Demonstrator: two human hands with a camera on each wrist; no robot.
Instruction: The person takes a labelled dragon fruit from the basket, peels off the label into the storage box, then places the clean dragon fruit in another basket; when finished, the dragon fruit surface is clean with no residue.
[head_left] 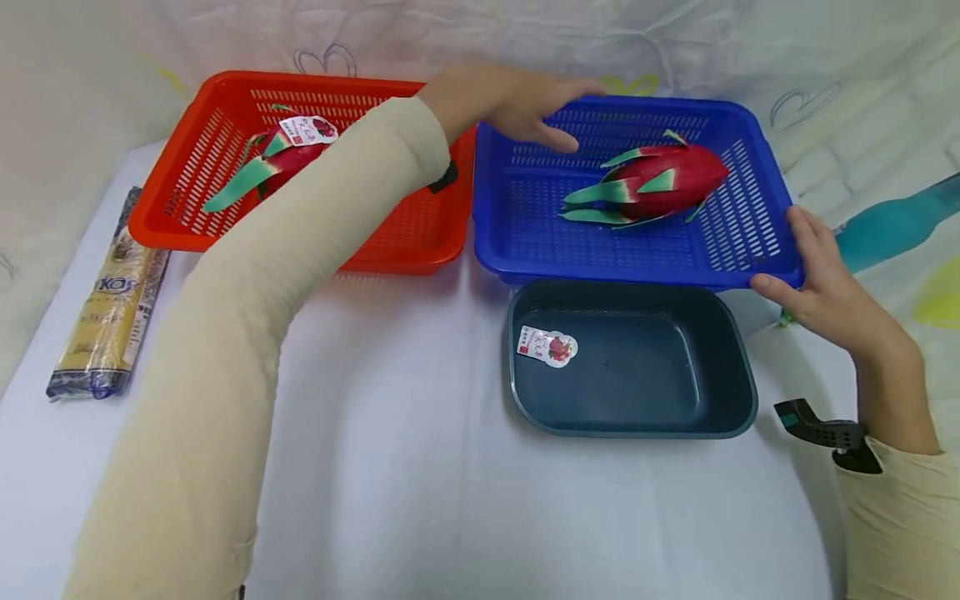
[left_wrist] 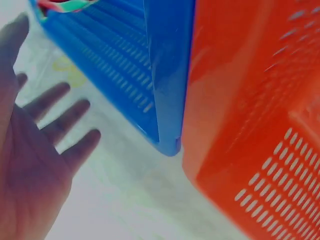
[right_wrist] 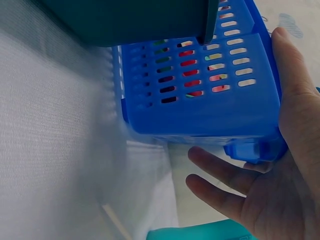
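A blue plastic basket [head_left: 517, 271] holds a dragon fruit [head_left: 686, 175] with red skin and green scales. My left hand [head_left: 528, 104] hovers over its back left rim, fingers spread, holding nothing; the left wrist view shows that hand [left_wrist: 40, 155] apart from the basket. At the basket's front right corner, my right hand [head_left: 828, 287] grips the rim between thumb and fingers. Close up, the right hand [right_wrist: 280, 185] has some fingers hanging free below the rim. A second dragon fruit [head_left: 288, 162], with a paper label, lies in the red basket [head_left: 168, 237], partly behind my left sleeve.
In front of the blue basket stands a dark grey tub [head_left: 615, 383] with a label sticker [head_left: 547, 346] inside. A yellow wrapped packet [head_left: 108, 308] lies at the table's left. A teal bottle-like object [head_left: 888, 233] is beyond my right hand.
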